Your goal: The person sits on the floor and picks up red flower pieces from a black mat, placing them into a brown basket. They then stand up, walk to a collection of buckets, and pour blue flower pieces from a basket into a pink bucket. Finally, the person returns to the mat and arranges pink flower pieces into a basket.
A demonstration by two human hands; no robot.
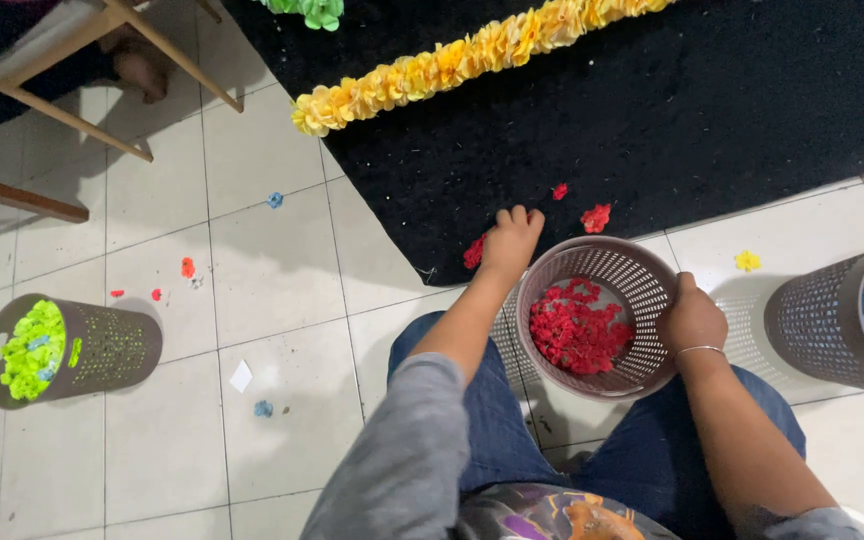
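My right hand [693, 318] grips the rim of a grey perforated basket [642, 275] tilted toward me, with several red paper flowers [577, 328] inside. My left hand [510, 241] reaches past the basket to the edge of a black mat [652, 120], fingers curled over a red flower [474, 252] lying there. Two more red flowers [596, 217] rest on the mat just beyond the basket.
A long yellow flower garland [452, 65] lies across the mat. A grey basket of lime-green flowers [62, 350] lies on the tiles at left; another with blue flowers [852, 320] at right. Scattered flower bits dot the floor. Wooden furniture legs [82, 70] stand top left.
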